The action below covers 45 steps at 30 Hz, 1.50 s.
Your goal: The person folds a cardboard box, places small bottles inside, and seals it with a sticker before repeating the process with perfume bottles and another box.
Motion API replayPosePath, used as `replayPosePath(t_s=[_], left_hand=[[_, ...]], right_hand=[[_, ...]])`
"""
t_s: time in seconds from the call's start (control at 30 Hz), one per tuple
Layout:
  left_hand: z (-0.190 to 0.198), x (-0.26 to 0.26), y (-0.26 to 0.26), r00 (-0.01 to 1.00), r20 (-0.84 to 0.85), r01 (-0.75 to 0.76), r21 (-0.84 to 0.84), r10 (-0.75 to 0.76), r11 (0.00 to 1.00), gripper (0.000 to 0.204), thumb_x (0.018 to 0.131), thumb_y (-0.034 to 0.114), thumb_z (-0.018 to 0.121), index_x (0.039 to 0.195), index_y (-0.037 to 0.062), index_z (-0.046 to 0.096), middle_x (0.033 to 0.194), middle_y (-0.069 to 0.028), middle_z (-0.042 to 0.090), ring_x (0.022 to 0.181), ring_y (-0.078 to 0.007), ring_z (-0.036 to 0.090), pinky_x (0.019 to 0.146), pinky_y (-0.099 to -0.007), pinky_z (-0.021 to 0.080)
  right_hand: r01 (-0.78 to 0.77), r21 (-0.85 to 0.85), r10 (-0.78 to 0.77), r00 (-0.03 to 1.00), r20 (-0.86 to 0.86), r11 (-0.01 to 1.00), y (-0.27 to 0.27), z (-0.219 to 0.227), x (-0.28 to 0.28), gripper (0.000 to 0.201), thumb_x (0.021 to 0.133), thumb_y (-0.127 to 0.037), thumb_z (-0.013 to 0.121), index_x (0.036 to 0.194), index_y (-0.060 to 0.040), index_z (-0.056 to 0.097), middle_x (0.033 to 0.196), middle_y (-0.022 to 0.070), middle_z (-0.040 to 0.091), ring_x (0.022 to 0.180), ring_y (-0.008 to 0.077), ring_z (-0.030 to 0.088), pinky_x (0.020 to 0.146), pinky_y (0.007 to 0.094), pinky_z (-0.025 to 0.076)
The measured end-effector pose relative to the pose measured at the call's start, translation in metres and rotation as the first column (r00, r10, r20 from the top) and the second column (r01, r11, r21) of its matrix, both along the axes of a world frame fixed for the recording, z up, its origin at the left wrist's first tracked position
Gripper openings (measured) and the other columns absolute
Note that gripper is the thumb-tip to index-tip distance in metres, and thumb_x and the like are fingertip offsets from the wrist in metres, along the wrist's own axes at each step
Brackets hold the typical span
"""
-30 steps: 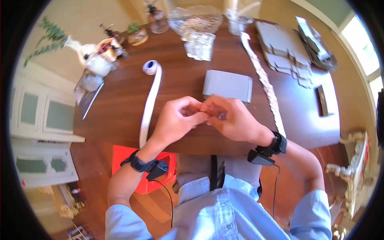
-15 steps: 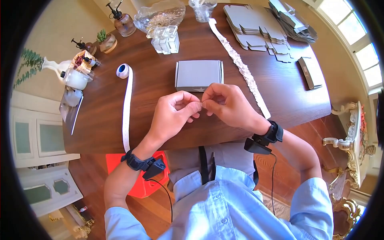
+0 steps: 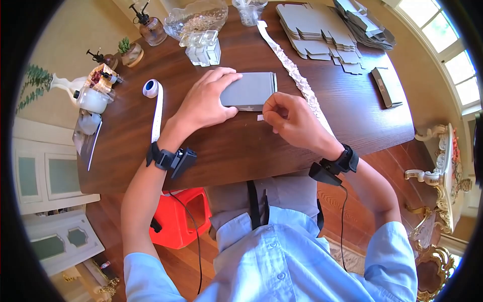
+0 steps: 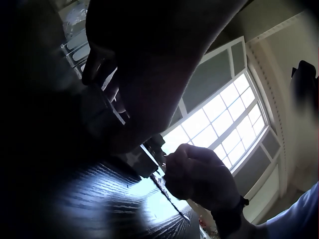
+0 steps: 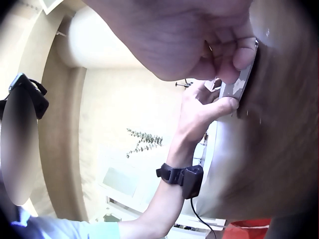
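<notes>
The grey box (image 3: 247, 89) lies flat on the table, its front side facing the person. My left hand (image 3: 204, 100) grips its left end, the thumb at the front edge and the fingers over the top; in the right wrist view the left thumb presses the box (image 5: 238, 84) near a pale star-like mark. At the right front corner is my right hand (image 3: 294, 121), fingers curled in; whether something small sits between them is hidden. A small white piece (image 3: 260, 117) shows just left of the right fingertips. The left wrist view is dark, with the right hand (image 4: 199, 177) beyond the box.
At the left a white tape roll (image 3: 150, 88) trails a strip toward the person. A crumpled pale strip (image 3: 297, 75) runs along the right. Behind stand clear blocks (image 3: 204, 50) and a glass bowl (image 3: 196, 21). Flattened grey boxes (image 3: 317, 30) and a narrow box (image 3: 386, 88) lie right.
The hands, earlier fingertip to fingertip in front of the box, have parted. The left moved up and took hold of the box's left end; the right moved slightly right, to its front corner.
</notes>
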<state>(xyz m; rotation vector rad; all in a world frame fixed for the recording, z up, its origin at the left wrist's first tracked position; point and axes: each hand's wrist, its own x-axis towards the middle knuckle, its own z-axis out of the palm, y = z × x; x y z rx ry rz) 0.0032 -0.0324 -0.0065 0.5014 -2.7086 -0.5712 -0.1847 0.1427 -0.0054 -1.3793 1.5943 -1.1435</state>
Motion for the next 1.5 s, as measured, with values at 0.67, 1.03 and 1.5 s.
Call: replayPosePath(t_s=[0.67, 1.03, 1.5], left_hand=[[0.022, -0.015, -0.013, 0.991, 0.123, -0.116, 0.607, 0.051, 0.786, 0.058, 0.072, 0.033, 0.088, 0.116, -0.0025, 0.077, 0.094, -0.0089, 0.078, 0.082, -0.0123, 0.069, 0.079, -0.029, 0.055], [0.027, -0.016, -0.014, 0.987, 0.156, -0.131, 0.646, 0.037, 0.752, 0.055, 0.075, 0.032, 0.087, 0.117, -0.0007, 0.078, 0.095, -0.0094, 0.078, 0.084, -0.0127, 0.069, 0.081, -0.0291, 0.055], [0.021, -0.011, -0.001, 0.989, 0.129, -0.137, 0.553, 0.078, 0.821, 0.064, 0.067, 0.038, 0.089, 0.119, 0.0014, 0.077, 0.104, -0.0129, 0.078, 0.092, -0.0199, 0.073, 0.087, -0.033, 0.057]], right_hand=[[0.083, -0.248, -0.181, 0.895, -0.407, 0.965, -0.031, 0.023, -0.002, 0.009, 0.085, -0.009, 0.071, 0.086, 0.0003, 0.069, 0.083, 0.0175, 0.072, 0.075, 0.0367, 0.069, 0.069, 0.0442, 0.054], [0.235, -0.174, -0.292, 0.756, -0.586, 0.956, -0.033, 0.026, -0.012, 0.018, 0.089, -0.02, 0.071, 0.082, -0.0037, 0.068, 0.077, 0.0165, 0.071, 0.073, 0.0381, 0.07, 0.069, 0.048, 0.055], [-0.046, -0.387, -0.24, 0.716, -0.656, 0.921, -0.012, 0.032, -0.03, 0.042, 0.077, -0.018, 0.084, 0.113, -0.0066, 0.066, 0.113, 0.0139, 0.069, 0.103, 0.0328, 0.067, 0.087, 0.0434, 0.054]])
